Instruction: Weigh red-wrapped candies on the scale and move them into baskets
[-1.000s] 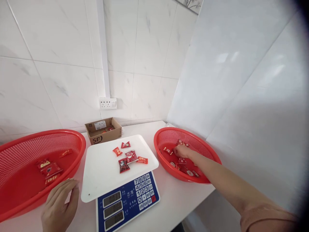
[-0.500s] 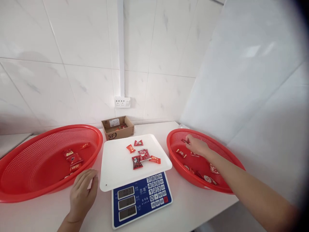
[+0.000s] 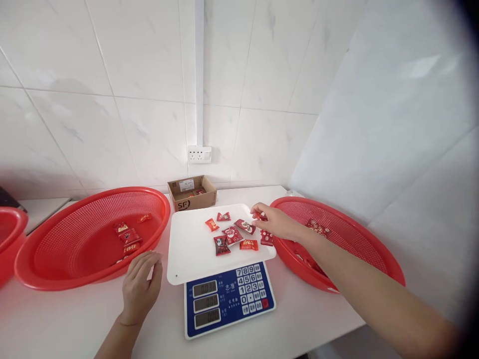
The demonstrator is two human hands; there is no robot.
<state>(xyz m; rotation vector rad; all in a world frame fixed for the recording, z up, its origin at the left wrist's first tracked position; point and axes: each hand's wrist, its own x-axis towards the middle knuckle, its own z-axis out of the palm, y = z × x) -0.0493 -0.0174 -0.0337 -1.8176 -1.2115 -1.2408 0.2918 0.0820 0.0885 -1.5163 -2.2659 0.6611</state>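
My right hand (image 3: 275,223) hovers over the right edge of the white scale tray (image 3: 190,254), a small red wrapped candy (image 3: 259,216) between thumb and fingers. Just under this hand, another red packet (image 3: 266,238) is at the tray's edge; I cannot tell whether it rests there or is falling. On the tray lie several wrapped candies, among them a dark red one (image 3: 245,226), a black-and-red one (image 3: 222,245) and an orange-red one (image 3: 249,245). My left hand (image 3: 141,285) is beside the tray's left side, fingers loosely curved, thumb apart, nothing visible in it.
Red mesh baskets with candies stand left (image 3: 93,279) and right (image 3: 374,244) of the scale (image 3: 228,301). A third red basket (image 3: 9,239) shows at the far left. Behind the tray is a cardboard box (image 3: 198,200) with packets inside. A tiled wall (image 3: 149,134) bounds the table.
My right hand has moved left from the right basket to the tray with candy. A dark red packet now lies on the tray, another at its edge. The view has turned left.
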